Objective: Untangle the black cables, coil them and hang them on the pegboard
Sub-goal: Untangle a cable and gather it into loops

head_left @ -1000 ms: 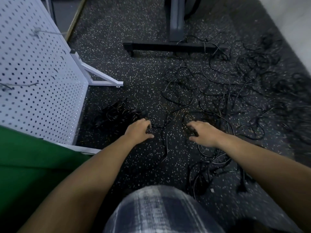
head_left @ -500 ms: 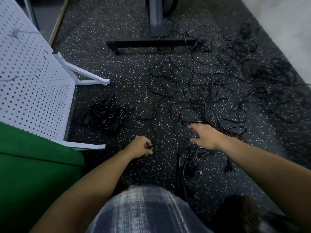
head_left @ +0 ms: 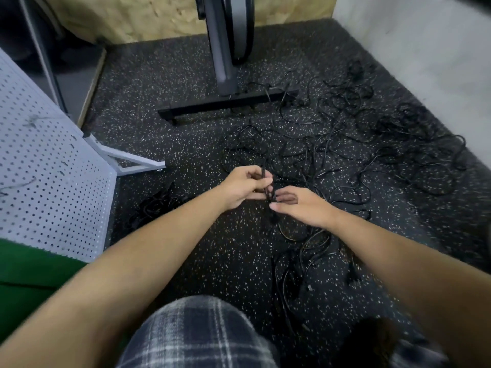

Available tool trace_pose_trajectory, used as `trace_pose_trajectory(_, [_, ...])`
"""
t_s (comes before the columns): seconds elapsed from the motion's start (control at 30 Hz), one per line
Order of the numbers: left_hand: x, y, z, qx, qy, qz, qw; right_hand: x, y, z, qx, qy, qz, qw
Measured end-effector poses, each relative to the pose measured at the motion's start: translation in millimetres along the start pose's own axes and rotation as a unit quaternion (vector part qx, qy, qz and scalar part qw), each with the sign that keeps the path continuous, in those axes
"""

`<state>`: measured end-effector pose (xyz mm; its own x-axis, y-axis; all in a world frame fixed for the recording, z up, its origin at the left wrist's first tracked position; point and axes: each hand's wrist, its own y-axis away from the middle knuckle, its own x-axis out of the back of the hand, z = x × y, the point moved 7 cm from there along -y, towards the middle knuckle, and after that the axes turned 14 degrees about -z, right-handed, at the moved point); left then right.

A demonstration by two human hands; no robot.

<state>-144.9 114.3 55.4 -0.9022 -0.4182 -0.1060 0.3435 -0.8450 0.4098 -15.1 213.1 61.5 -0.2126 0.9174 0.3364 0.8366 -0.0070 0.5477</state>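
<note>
Pegboard [head_left: 50, 181] stands left of the cables [head_left: 345, 155] on the floor [head_left: 172, 75].

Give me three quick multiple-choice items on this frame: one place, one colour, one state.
1. Where do the bundled cables lie?
A. On the floor beside the pegboard
B. Hung on a hook
C. On the person's lap

2. What colour is the pegboard?
A. Black
B. White
C. Yellow

3. What is the left hand doing?
A. Lying flat on the floor
B. Touching the pegboard
C. Gripping a black cable

Answers:
1. A: the dark heap sits on the speckled floor by the board's lower edge.
2. B: its perforated panel is white.
3. C: its fingers curl round a cable raised off the floor.
</note>
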Motion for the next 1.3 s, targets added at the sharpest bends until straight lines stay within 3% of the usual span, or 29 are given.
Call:
trace_pose_trajectory(0.13, [-15.3, -8.6, 75.0, -0.052, -0.018, 0.033, 0.998, 45.7, 13.3, -31.4, 0.042, -0.019, 0.066, 0.997])
trace_pose_trajectory(0.23, [-15.2, -10.2, 125.0, -0.082, -0.123, 0.081, 0.986, 89.2, 30.5, -54.9, 0.071, 0.010, 0.117, 0.991])
trace_pose_trajectory(0.37, [-18.1, 9.5, 182.1, -0.068, -0.282, 0.182, 0.940, 134.7, 60.5, -91.7, 0.108, 0.066, 0.148, 0.981])
trace_pose_trajectory(0.53, [-29.1, 32.8, 226.1, -0.132, -0.282, 0.113, 0.943, 170.1, 112.7, -137.4, 0.183, 0.091, 0.120, 0.972])
trace_pose_trajectory(0.67, [-37.4, 44.9, 215.4, -0.135, -0.450, 0.108, 0.876, 185.2, 154.4, -162.4, 0.221, 0.115, 0.078, 0.965])
trace_pose_trajectory(0.73, [-44.9, 43.3, 211.0, -0.141, -0.439, 0.114, 0.880, 192.0, 170.4, -171.3, 0.248, 0.083, 0.080, 0.962])
trace_pose_trajectory(0.9, [-67.4, 38.6, 198.8, -0.152, -0.291, 0.070, 0.942, 201.0, 195.0, -182.3, 0.306, -0.007, 0.107, 0.946])
trace_pose_trajectory(1.07, [-70.7, 37.9, 205.0, -0.207, -0.215, 0.122, 0.947, 188.8, 193.0, -179.2, 0.328, -0.057, 0.058, 0.941])
trace_pose_trajectory(1.13, [-71.2, 36.9, 208.6, -0.229, -0.262, 0.134, 0.928, 186.3, 191.3, -181.1, 0.341, -0.072, 0.050, 0.936])
trace_pose_trajectory(1.2, [-68.7, 36.2, 210.6, -0.237, -0.296, 0.164, 0.911, 187.0, 187.7, -179.7, 0.351, -0.093, 0.057, 0.930])
trace_pose_trajectory(1.3, [-64.0, 33.8, 210.1, -0.228, -0.288, 0.178, 0.913, 193.1, 180.9, -172.6, 0.350, -0.101, 0.114, 0.924])
